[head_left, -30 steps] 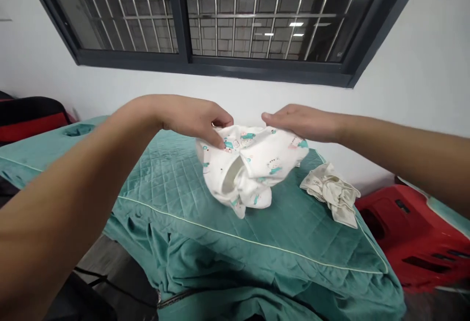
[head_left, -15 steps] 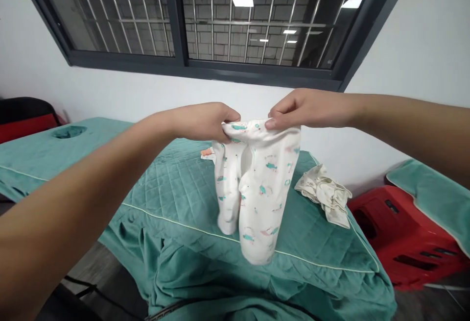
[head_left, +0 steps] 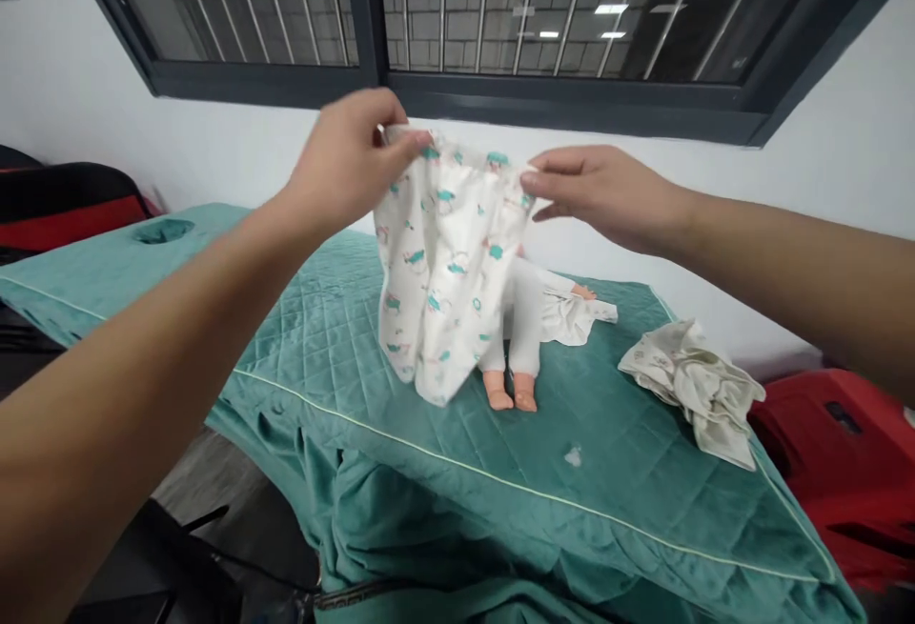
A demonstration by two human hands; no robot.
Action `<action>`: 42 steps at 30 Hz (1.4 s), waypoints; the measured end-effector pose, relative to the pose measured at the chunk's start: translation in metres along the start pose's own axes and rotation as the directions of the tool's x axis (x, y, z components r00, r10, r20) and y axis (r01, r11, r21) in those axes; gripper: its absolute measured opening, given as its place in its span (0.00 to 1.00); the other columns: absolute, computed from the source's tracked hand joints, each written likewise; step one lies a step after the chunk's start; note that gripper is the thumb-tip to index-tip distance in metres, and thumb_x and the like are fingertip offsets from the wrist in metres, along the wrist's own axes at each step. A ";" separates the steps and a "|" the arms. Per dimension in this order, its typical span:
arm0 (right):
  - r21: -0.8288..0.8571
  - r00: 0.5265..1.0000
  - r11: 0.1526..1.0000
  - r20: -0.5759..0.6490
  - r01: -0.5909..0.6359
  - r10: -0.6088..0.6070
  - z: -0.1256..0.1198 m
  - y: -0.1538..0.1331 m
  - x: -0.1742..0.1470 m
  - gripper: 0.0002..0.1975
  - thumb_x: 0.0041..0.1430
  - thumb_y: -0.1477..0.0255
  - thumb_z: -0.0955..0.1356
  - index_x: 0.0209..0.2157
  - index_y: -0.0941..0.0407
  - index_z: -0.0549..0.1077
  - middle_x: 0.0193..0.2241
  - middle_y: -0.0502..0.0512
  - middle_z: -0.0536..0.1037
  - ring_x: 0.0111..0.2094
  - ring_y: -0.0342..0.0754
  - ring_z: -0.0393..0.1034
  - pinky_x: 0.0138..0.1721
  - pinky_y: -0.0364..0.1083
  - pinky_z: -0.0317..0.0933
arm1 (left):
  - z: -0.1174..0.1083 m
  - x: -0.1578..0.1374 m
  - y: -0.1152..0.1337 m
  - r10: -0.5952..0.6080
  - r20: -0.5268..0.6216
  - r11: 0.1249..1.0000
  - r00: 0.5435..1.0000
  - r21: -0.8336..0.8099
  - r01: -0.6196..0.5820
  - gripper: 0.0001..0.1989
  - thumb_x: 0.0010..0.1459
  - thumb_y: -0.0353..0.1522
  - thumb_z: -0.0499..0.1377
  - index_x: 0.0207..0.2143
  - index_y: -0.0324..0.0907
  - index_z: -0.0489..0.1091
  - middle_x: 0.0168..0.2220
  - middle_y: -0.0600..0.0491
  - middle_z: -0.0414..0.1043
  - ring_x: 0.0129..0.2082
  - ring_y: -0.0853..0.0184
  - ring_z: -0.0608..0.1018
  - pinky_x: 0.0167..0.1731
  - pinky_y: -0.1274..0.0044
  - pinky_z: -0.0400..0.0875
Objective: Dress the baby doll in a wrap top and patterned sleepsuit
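I watched my left grip (head_left: 352, 162) pinch one waistband corner of the white pants (head_left: 443, 262); my right grip (head_left: 611, 193) touched the other corner, but I couldn't tell whether it was closed. The pants hung between and below them, partly hiding the doll (head_left: 527, 319).

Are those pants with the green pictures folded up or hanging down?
Hanging down: the pants dangle in the air, with the left hand at one top corner and the right hand at the other.

White patterned pants (head_left: 443, 267) raised, shifted left; doll legs (head_left: 527, 343) uncovered.
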State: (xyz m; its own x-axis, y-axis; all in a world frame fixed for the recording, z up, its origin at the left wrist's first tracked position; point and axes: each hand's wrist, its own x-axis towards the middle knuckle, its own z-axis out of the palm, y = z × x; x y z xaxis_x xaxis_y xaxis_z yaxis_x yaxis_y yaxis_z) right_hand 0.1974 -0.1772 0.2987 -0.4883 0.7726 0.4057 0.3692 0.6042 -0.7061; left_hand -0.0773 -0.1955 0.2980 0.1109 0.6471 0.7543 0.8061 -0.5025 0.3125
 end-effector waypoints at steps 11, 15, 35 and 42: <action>-0.316 0.749 0.947 0.611 -0.065 0.255 0.084 0.069 -0.098 0.14 0.57 0.64 0.71 0.46 0.47 0.77 0.46 0.53 0.78 0.39 0.54 0.74 0.38 0.51 0.67 | 0.050 -0.054 -0.037 -0.218 0.441 0.947 0.871 -0.120 0.298 0.20 0.63 0.44 0.53 0.23 0.41 0.65 0.22 0.56 0.68 0.24 0.71 0.68 0.27 0.78 0.59; -0.352 0.767 0.929 0.561 -0.119 0.311 0.092 0.109 -0.171 0.15 0.46 0.65 0.76 0.39 0.47 0.80 0.44 0.55 0.78 0.39 0.54 0.73 0.39 0.51 0.68 | 0.082 -0.080 -0.051 -0.123 0.652 0.967 0.748 -0.090 0.238 0.17 0.62 0.43 0.52 0.28 0.42 0.69 0.25 0.56 0.72 0.26 0.68 0.71 0.27 0.77 0.59; -0.178 0.783 0.770 -0.002 -0.612 0.622 0.038 0.206 -0.220 0.16 0.62 0.56 0.67 0.33 0.54 0.77 0.34 0.55 0.79 0.37 0.52 0.72 0.42 0.51 0.66 | 0.219 -0.195 -0.077 -0.131 0.593 0.980 0.795 -0.041 0.192 0.13 0.66 0.37 0.48 0.32 0.45 0.69 0.36 0.53 0.76 0.38 0.62 0.76 0.37 0.72 0.63; 0.334 0.693 0.818 -0.435 -0.469 0.575 0.041 0.288 -0.063 0.13 0.57 0.58 0.67 0.36 0.52 0.76 0.37 0.56 0.81 0.38 0.51 0.76 0.43 0.51 0.72 | 0.221 -0.200 -0.080 -0.143 0.543 0.968 0.827 -0.098 0.232 0.11 0.67 0.36 0.49 0.34 0.45 0.69 0.35 0.55 0.75 0.36 0.65 0.76 0.37 0.73 0.64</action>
State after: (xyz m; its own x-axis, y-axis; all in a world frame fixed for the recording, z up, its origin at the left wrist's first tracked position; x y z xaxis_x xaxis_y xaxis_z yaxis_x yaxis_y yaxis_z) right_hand 0.3023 -0.0595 0.0463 0.2183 0.9675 0.1274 0.2666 0.0664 -0.9615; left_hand -0.0355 -0.1579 -0.0055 0.2918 0.9188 0.2658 0.7489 -0.3924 0.5340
